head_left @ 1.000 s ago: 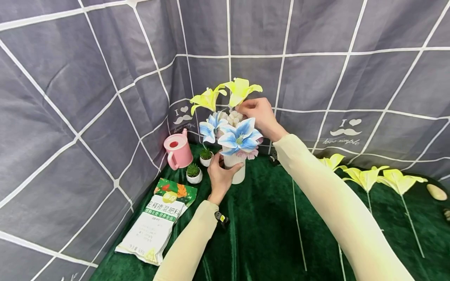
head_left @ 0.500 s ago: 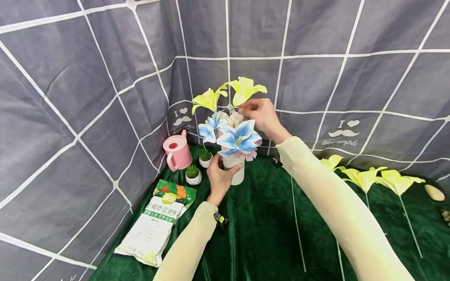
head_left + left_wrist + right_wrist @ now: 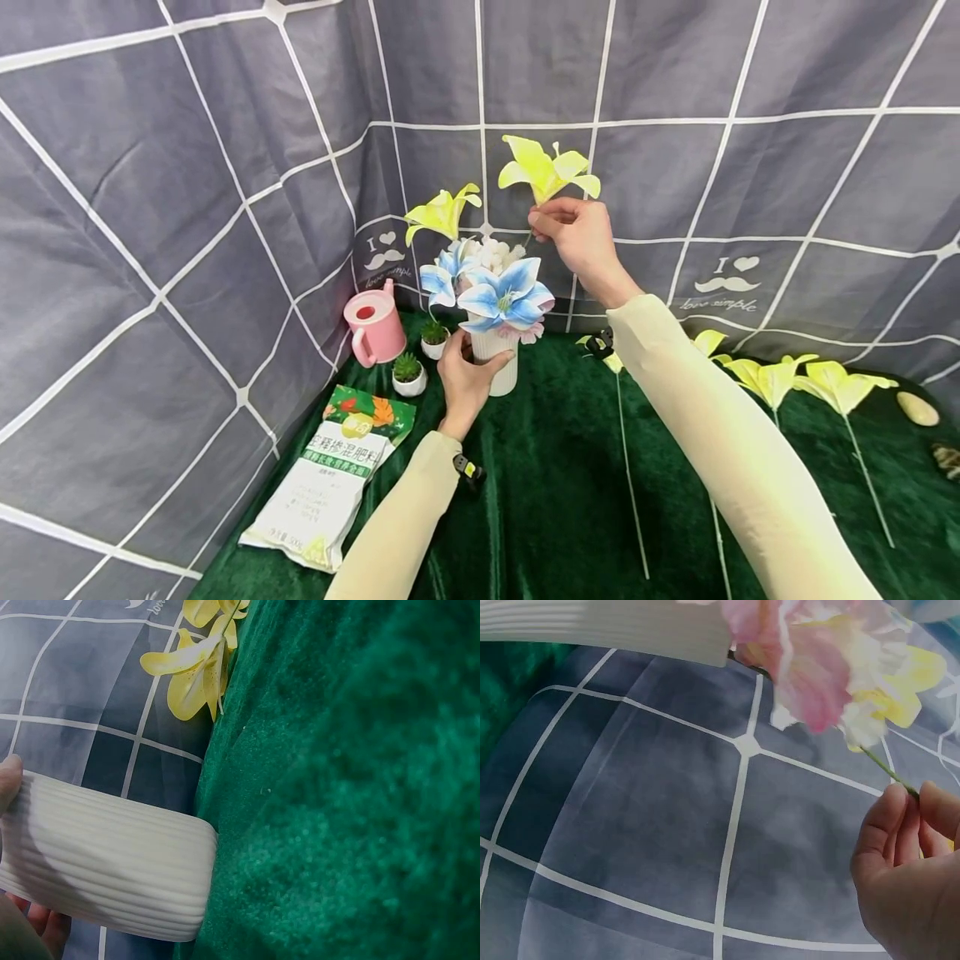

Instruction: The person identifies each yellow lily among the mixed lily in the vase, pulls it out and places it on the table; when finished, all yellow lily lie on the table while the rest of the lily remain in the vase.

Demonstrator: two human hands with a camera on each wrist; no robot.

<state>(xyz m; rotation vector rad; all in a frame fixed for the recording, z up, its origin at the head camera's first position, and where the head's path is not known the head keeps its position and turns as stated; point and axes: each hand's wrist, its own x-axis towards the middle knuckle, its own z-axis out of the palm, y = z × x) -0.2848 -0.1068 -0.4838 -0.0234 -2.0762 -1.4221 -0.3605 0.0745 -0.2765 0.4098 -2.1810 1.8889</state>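
Observation:
A white ribbed vase (image 3: 495,357) stands upright on the green cloth, and my left hand (image 3: 467,375) grips it round the side. Blue lilies (image 3: 504,296), white blossoms (image 3: 491,254), pink petals (image 3: 810,667) and one yellow lily (image 3: 444,213) fill its top. Above and to the right, my right hand (image 3: 581,242) pinches the green stem (image 3: 889,769) of another yellow lily (image 3: 546,169) just under its bloom. That stem slants down behind the white blossoms; its lower end is hidden. In the left wrist view the vase (image 3: 105,859) lies between thumb and fingers.
Left of the vase are a pink watering can (image 3: 377,325), two small potted succulents (image 3: 409,375) and a fertilizer bag (image 3: 322,483). Several yellow lilies (image 3: 840,385) lie at the right, near a pale stone (image 3: 918,408). A grey checked curtain (image 3: 660,183) hangs close behind.
My right hand has moved up and to the right with the yellow lily, whose bloom now stands apart from the other one. The left hand still grips the vase.

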